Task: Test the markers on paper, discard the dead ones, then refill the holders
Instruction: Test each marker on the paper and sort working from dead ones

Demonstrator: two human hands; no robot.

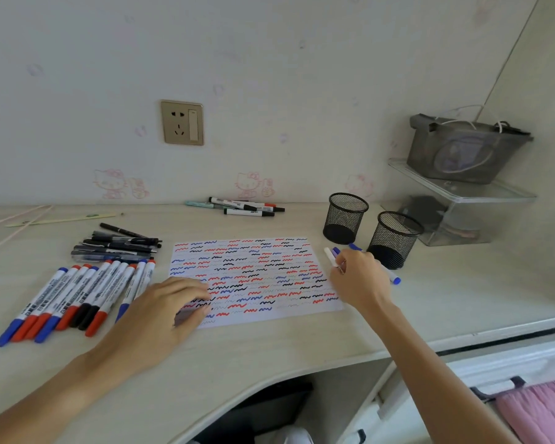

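A white paper (253, 277) covered in red, blue and black squiggles lies in the middle of the desk. My left hand (170, 307) rests flat on its lower left corner. My right hand (358, 277) grips a few markers (332, 256) at the paper's right edge; a blue-capped end (395, 279) sticks out behind the hand. Two black mesh holders (345, 217) (394, 238) stand just beyond that hand. A row of red, blue and black markers (77, 296) lies at the left, with dark pens (119, 246) behind it.
A small pile of markers (247, 207) lies at the back near the wall. A clear shelf (462, 193) with a grey bag (465, 149) stands at the right. Thin sticks (20, 221) lie at the far left. The desk's front edge curves inward below my arms.
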